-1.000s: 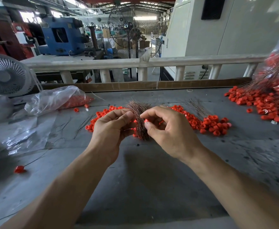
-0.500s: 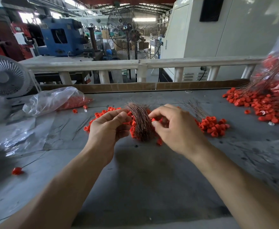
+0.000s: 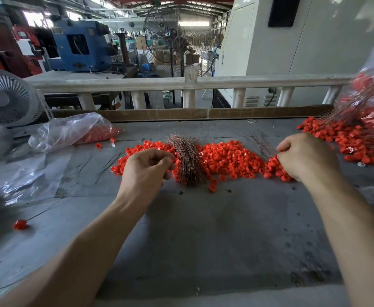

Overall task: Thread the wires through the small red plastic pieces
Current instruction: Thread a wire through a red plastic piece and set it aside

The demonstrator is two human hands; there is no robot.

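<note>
A: Where's the stock?
B: Loose red pieces [image 3: 230, 160] heaped mid-counter [image 3: 203, 229], toward the far edge. Wire bundle [image 3: 187, 160] lies across the heap's left part. A second small wire clump [image 3: 259, 144] sits at the heap's right end.

A: Hands?
B: Left hand [image 3: 147, 171] just beside the bundle, fingers curled, thumb to fingertips. Probably pinching a single wire, too thin to confirm. Right hand [image 3: 305, 157] over the heap's right end, fingers curled down into the pieces, looks like it's pinching one; can't tell for sure.

A: Handling?
B: Pieces look light, hard, smooth plastic rings: they'd likely scatter or roll if nudged. Best taken by the outer wall between thumb and forefinger, hole left clear. Wires look thin and springy, easily bent. Grip near the tip so the end stays stiff while entering the hole.

A: Anything else?
B: Finished pile [image 3: 347, 140] of pieces with wires near the right far corner, plastic bag [image 3: 70, 129] at left, one threaded piece [image 3: 20, 224] near the left edge.
</note>
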